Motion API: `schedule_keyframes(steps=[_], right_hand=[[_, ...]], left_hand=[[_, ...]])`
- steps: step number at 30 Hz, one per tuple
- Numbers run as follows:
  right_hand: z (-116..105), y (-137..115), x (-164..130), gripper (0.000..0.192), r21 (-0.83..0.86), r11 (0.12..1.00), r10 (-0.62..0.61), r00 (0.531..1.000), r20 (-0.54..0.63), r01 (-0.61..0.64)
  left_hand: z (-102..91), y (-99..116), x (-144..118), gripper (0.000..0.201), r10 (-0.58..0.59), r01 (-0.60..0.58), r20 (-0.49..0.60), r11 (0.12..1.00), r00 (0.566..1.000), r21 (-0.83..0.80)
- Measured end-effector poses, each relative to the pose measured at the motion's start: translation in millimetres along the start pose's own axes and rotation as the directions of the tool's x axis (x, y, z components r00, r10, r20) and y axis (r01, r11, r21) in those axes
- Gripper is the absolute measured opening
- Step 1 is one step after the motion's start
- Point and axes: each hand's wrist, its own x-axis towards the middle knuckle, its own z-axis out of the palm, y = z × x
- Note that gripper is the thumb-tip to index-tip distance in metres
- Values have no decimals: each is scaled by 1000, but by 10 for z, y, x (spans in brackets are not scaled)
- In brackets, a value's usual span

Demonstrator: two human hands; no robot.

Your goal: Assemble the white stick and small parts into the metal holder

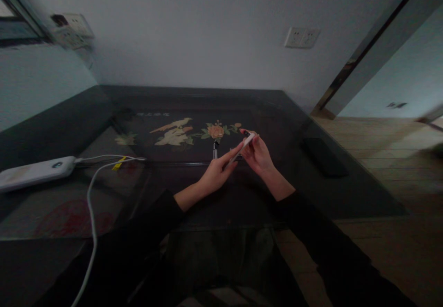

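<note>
Head view of a person seated at a dark glass-topped table [311, 191] whose surface shows a bird-and-flower inlay [180, 134]. Both hands meet above the table's middle around a slim white device [244, 146] with a dark far end, held tilted, its far end raised toward the right. The right hand [259, 156] grips the device's upper part, thumb and fingers closed narrowly about it; the left hand [216, 173] pinches the lower near end between thumb and forefinger, the other fingers curled. Both forearms, in black sleeves, converge from the near edge, wrists lifted clear of the glass. A small upright metallic piece [215, 149] stands just beside the left fingertips; what it is cannot be told in this dim picture. Risk, as a judgement: the grip is by fingertips only, so a slip could drop the device onto the hard glass, and a sideways sweep of the left hand could topple the upright piece. At far left lies a white power bank [34, 172] with a white cable [90, 205] trailing off the near edge, where a sleeve could snag it. A dark flat object [324, 157] lies well to the right, and a wall socket [302, 37] sits on the far wall.
</note>
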Motion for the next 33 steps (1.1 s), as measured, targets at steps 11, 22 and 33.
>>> schedule_keyframes(steps=[11,22,33], right_hand=[[9,25,1,53,13,1000,-18,1000,9,17],[33,-14,-5,45,-11,1000,-19,999,31,19],[13,4,-2,53,-16,1000,-11,1000,-12,11]], left_hand=[[-39,-46,26,57,-45,46,-23,999,999,24],[-81,-77,52,57,-67,71,-112,997,991,32],[-9,-12,-12,56,-35,38,-39,996,999,83]])
